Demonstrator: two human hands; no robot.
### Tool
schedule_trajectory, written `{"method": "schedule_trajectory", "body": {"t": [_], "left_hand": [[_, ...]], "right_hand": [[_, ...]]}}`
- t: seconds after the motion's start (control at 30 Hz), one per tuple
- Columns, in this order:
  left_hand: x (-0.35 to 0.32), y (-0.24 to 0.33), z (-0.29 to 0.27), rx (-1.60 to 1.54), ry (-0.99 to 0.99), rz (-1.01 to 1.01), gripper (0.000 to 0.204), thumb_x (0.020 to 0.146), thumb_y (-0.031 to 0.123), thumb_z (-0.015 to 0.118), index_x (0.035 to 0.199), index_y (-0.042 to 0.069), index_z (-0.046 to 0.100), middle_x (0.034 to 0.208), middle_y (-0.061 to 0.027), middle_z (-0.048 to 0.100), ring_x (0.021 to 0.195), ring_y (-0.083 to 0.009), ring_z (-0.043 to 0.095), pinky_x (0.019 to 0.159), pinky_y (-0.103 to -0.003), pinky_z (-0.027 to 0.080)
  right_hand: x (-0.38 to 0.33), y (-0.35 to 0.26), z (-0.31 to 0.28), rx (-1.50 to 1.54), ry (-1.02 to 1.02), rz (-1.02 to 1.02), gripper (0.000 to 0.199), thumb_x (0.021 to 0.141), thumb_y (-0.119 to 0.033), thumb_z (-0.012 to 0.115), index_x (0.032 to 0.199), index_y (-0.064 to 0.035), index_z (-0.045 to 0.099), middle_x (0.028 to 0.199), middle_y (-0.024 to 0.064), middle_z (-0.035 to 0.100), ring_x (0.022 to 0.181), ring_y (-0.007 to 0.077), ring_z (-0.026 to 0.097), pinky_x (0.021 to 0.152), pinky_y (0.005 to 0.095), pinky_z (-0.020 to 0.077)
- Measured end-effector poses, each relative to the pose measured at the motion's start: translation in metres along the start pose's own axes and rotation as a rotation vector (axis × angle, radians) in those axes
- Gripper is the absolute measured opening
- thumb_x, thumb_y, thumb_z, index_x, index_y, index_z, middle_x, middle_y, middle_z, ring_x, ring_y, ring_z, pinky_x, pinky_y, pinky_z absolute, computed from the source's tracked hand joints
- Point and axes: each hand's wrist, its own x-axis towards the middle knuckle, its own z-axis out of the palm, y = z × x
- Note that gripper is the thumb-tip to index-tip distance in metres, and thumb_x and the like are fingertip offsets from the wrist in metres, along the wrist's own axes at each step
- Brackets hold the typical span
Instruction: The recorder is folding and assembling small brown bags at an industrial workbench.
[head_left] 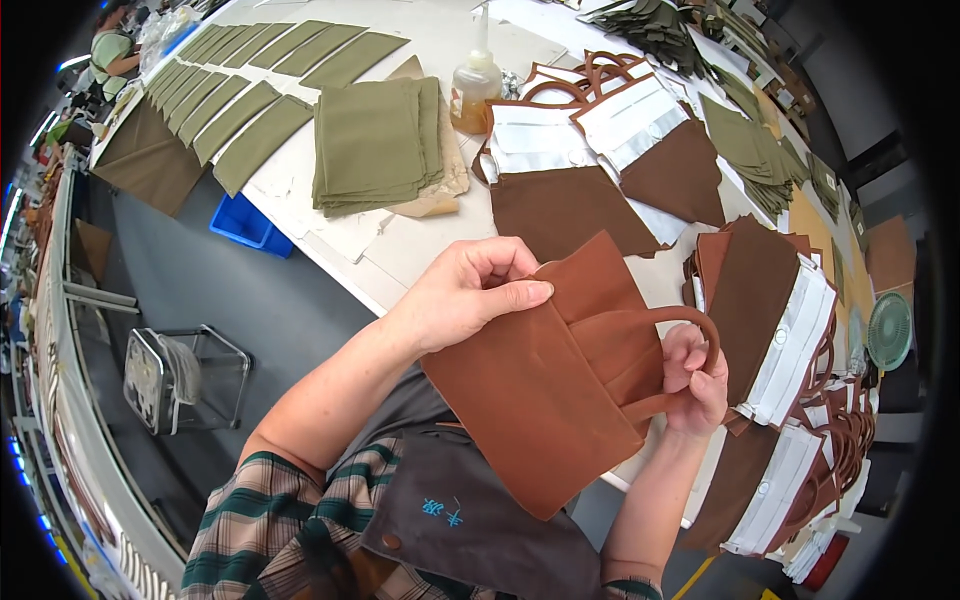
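A reddish-brown leather bag panel (525,400) with a looped handle (690,316) is held up in front of my body. My left hand (470,290) pinches its upper left edge between thumb and fingers. At the other side my right hand (697,385) has its fingers curled at the handle, partly hidden by it. Beyond the panel on the table lie dark brown bag pieces (565,205) with white backing strips and brown handles. More such pieces (755,320) are stacked to the right of my right hand.
Olive fabric pieces (370,145) lie stacked on the white table (345,235), with rows of olive strips (265,140) behind. A squeeze bottle (474,90) of amber liquid stands near them. Below left are a blue bin (250,226) and a metal-framed stool (185,375). A green fan (890,330) is far right.
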Motion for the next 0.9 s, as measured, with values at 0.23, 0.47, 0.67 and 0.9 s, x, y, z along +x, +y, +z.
{"method": "schedule_trajectory", "body": {"t": [0.23, 0.47, 0.67, 0.9], "left_hand": [[0.027, 0.011, -0.011, 0.438, 0.137, 0.2, 0.016, 0.092, 0.019, 0.065, 0.087, 0.004, 0.062, 0.072, 0.0071, 0.055, 0.069, -0.0026, 0.047, 0.063, -0.023, 0.041], [0.082, 0.027, 0.022, 1.21, 0.235, 0.905, 0.016, 0.086, 0.017, 0.066, 0.093, 0.003, 0.064, 0.088, -0.0114, 0.063, 0.084, -0.023, 0.062, 0.075, -0.035, 0.048], [0.019, -0.055, 0.066, 1.436, -0.164, 0.458, 0.058, 0.082, 0.031, 0.072, 0.129, 0.004, 0.053, 0.141, -0.0193, 0.041, 0.129, -0.0366, 0.04, 0.105, -0.047, 0.033], [0.015, -0.071, 0.08, 1.546, -0.088, 0.394, 0.074, 0.082, 0.043, 0.071, 0.138, 0.002, 0.045, 0.15, -0.0202, 0.031, 0.14, -0.0366, 0.028, 0.113, -0.05, 0.022]], "right_hand": [[-0.003, -0.009, -0.003, -0.171, -0.082, 0.201, 0.028, 0.077, -0.025, 0.074, 0.088, -0.0032, 0.06, 0.105, 0.0122, 0.064, 0.097, 0.02, 0.061, 0.087, 0.0335, 0.0462], [0.014, 0.008, 0.002, -0.312, 0.264, 0.469, 0.023, 0.089, -0.026, 0.068, 0.097, -0.0056, 0.064, 0.084, -0.0009, 0.063, 0.072, 0.0067, 0.055, 0.061, 0.0204, 0.0419], [0.009, 0.01, 0.01, -0.547, 0.337, 0.47, 0.036, 0.086, -0.032, 0.069, 0.1, 0.0, 0.061, 0.087, 0.0082, 0.067, 0.076, 0.0138, 0.062, 0.064, 0.0282, 0.0481], [0.007, 0.012, 0.011, -0.797, 0.355, 0.481, 0.038, 0.086, -0.033, 0.07, 0.103, -0.0009, 0.06, 0.08, 0.0082, 0.066, 0.072, 0.0136, 0.063, 0.064, 0.0282, 0.0489]]}}
